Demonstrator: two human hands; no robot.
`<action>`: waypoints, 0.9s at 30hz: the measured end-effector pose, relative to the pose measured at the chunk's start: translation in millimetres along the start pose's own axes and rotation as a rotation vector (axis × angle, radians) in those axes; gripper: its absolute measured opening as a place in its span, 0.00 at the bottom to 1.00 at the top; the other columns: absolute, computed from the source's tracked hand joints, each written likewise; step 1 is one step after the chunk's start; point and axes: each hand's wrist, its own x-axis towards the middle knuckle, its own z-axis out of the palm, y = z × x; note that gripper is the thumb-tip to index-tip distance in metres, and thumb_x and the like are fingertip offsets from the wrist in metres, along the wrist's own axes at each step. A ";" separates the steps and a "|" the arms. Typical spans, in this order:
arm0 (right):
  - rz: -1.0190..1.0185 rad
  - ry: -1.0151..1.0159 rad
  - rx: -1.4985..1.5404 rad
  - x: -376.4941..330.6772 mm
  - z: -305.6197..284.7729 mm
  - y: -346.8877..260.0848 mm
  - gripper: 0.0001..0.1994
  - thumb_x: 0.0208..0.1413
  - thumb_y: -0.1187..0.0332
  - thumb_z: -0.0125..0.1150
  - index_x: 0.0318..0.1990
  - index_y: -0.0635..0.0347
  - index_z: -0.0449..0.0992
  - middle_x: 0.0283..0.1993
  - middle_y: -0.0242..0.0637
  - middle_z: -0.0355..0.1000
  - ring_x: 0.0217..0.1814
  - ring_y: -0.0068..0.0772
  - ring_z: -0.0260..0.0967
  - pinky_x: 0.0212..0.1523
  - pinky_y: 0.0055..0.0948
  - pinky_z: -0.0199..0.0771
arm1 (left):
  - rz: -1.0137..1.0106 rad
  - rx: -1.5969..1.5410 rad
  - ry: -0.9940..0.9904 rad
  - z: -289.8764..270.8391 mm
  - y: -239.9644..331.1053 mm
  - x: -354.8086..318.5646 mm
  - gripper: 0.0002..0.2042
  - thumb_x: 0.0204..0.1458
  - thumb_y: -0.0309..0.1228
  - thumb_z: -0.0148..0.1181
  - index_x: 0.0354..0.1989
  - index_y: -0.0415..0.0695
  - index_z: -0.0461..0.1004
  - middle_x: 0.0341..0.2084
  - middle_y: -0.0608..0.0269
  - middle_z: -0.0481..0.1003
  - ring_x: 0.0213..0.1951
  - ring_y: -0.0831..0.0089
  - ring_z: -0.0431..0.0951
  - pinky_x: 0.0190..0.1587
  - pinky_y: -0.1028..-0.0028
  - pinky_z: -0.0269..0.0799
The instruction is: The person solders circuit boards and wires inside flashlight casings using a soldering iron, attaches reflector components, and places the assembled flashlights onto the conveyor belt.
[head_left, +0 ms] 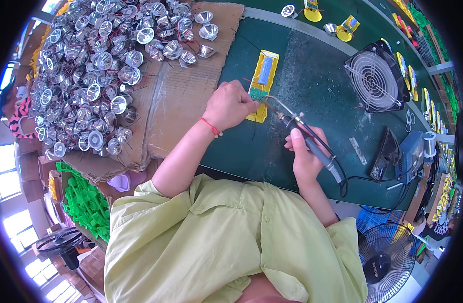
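Left hand [230, 105] pinching down on the small green circuit board [255, 94] at the near end of the yellow holder [264, 85], fingers closed on its edge, a red cord around the wrist. Right hand [306, 154] wrapped fully around the grey grip of the soldering iron [312, 145], thumb along the top, bent tip angled in toward the board and seemingly just touching it (exact contact too small to tell). Blue cylindrical cell [264, 70] seated further up in the same holder, on the green work mat [312, 91]. Best done, judging from this: board pressed flat, tip resting only on the joint, thin wires kept clear, cable slack. Heap of silver reflector cups [97, 70] on cardboard [186, 91] to the left; small square fan [377, 77] well apart on the right
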 end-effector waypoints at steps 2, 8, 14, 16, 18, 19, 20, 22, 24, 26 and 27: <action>-0.001 0.065 0.058 -0.5 -1.2 -3.4 0.10 0.51 0.73 0.60 0.37 0.69 0.68 0.26 0.41 0.71 0.25 0.23 0.70 0.25 0.21 0.74 | -0.015 -0.026 -0.008 -1.7 0.1 0.3 0.08 0.40 0.33 0.65 0.23 0.41 0.79 0.22 0.60 0.70 0.27 0.68 0.71 0.30 0.70 0.66; -0.025 0.109 0.086 -11.5 -18.6 -4.3 0.08 0.51 0.76 0.58 0.37 0.69 0.68 0.27 0.41 0.72 0.24 0.23 0.70 0.27 0.21 0.74 | 0.113 -0.079 0.009 0.4 -2.0 4.5 0.10 0.39 0.37 0.63 0.21 0.42 0.79 0.22 0.53 0.73 0.28 0.58 0.74 0.33 0.63 0.69; -0.002 0.065 0.068 -9.9 -16.5 4.2 0.09 0.49 0.74 0.62 0.35 0.68 0.69 0.25 0.38 0.73 0.23 0.21 0.71 0.26 0.20 0.73 | -0.062 -0.073 -0.023 0.3 -3.7 -3.4 0.10 0.40 0.36 0.63 0.21 0.41 0.78 0.24 0.52 0.72 0.31 0.60 0.73 0.33 0.64 0.67; -0.027 0.033 0.013 -8.5 -16.3 -0.2 0.09 0.49 0.73 0.62 0.35 0.68 0.70 0.25 0.37 0.73 0.23 0.20 0.70 0.26 0.18 0.72 | 0.130 0.007 0.063 3.2 0.1 -5.2 0.08 0.42 0.33 0.63 0.24 0.40 0.78 0.22 0.60 0.67 0.27 0.70 0.70 0.30 0.72 0.65; -0.051 0.015 0.020 -7.2 -14.6 3.3 0.09 0.49 0.72 0.62 0.34 0.68 0.70 0.25 0.36 0.73 0.23 0.19 0.70 0.26 0.18 0.71 | 0.124 0.007 0.092 6.7 3.3 -13.8 0.08 0.45 0.33 0.61 0.25 0.41 0.78 0.24 0.60 0.67 0.27 0.69 0.70 0.31 0.72 0.65; -0.045 0.019 0.019 -6.3 -12.8 2.5 0.10 0.49 0.72 0.62 0.34 0.67 0.69 0.25 0.36 0.73 0.23 0.19 0.70 0.26 0.17 0.71 | 0.132 -0.012 0.131 9.0 1.5 -15.7 0.08 0.46 0.33 0.60 0.25 0.41 0.78 0.25 0.60 0.67 0.28 0.69 0.70 0.31 0.72 0.65; -0.039 0.024 0.017 -5.3 -10.8 2.8 0.10 0.49 0.72 0.62 0.34 0.67 0.69 0.25 0.35 0.73 0.23 0.19 0.70 0.26 0.17 0.71 | 0.142 -0.031 0.170 10.4 -0.4 -17.5 0.08 0.47 0.33 0.58 0.26 0.41 0.78 0.25 0.59 0.67 0.28 0.68 0.70 0.32 0.72 0.65; -0.047 0.010 0.027 -2.1 -7.4 7.1 0.10 0.49 0.72 0.62 0.34 0.67 0.69 0.24 0.35 0.72 0.23 0.18 0.69 0.26 0.17 0.70 | 0.159 -0.021 0.189 10.7 -0.5 -16.7 0.08 0.49 0.32 0.56 0.26 0.42 0.78 0.25 0.60 0.68 0.29 0.68 0.70 0.32 0.72 0.65; -0.063 0.013 0.026 -1.7 -2.6 4.3 0.09 0.49 0.72 0.62 0.34 0.67 0.69 0.24 0.35 0.72 0.22 0.18 0.68 0.25 0.17 0.70 | 0.123 -0.016 0.205 13.0 -1.5 -16.5 0.08 0.48 0.32 0.57 0.25 0.42 0.79 0.24 0.60 0.68 0.29 0.67 0.70 0.32 0.72 0.65; -0.053 0.002 -0.001 -2.1 -2.3 7.0 0.09 0.49 0.72 0.62 0.34 0.67 0.69 0.24 0.35 0.72 0.22 0.18 0.68 0.25 0.17 0.70 | 0.119 -0.007 0.223 15.2 -2.3 -17.1 0.08 0.47 0.32 0.57 0.25 0.42 0.79 0.24 0.60 0.68 0.29 0.67 0.70 0.32 0.71 0.65; -0.047 -0.001 -0.028 -1.9 -2.5 8.4 0.09 0.49 0.72 0.61 0.34 0.68 0.69 0.24 0.35 0.72 0.22 0.18 0.68 0.25 0.17 0.70 | 0.122 0.002 0.237 16.0 -2.5 -16.5 0.08 0.47 0.32 0.58 0.25 0.42 0.79 0.23 0.59 0.68 0.29 0.67 0.70 0.32 0.71 0.65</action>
